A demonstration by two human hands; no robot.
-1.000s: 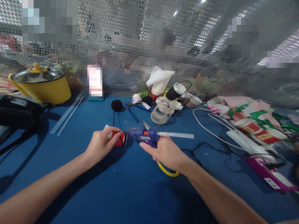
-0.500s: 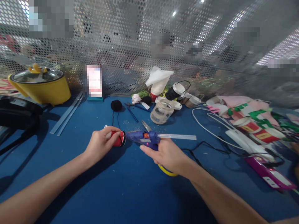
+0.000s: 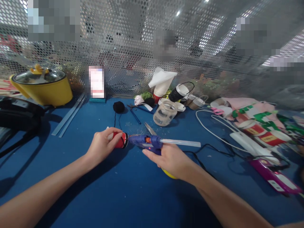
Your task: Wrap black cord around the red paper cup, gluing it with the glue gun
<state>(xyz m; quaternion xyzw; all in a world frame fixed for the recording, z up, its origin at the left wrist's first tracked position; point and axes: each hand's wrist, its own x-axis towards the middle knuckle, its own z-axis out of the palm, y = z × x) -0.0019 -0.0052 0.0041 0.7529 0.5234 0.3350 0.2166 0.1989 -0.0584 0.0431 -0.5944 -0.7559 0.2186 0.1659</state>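
My left hand (image 3: 104,141) is closed round a red and white paper cup (image 3: 120,141) lying on its side, with black yarn round its rim end. A strand leads back from there to a black yarn ball (image 3: 118,107). In my right hand (image 3: 172,158) is a blue hot glue gun (image 3: 146,141), fingers wrapped round its handle. Its nozzle points left, at or very near the cup's rim; whether they touch I cannot tell. A clear glue stick (image 3: 182,142) sticks out of its back. Scissors (image 3: 150,128) lie under the gun, their yellow handle partly hidden by my right hand.
A yellow electric pot (image 3: 45,90) and loose glue sticks (image 3: 68,117) are on the left. Behind stand a lit phone (image 3: 97,81), pliers (image 3: 135,114), a clear plastic cup (image 3: 165,113) and paper cups. Cables, a purple power strip (image 3: 273,175) and craft scraps lie right.
Both hands keep nearly the same place. The glue gun's back end has dipped slightly, and its nozzle stays at the cup's rim.
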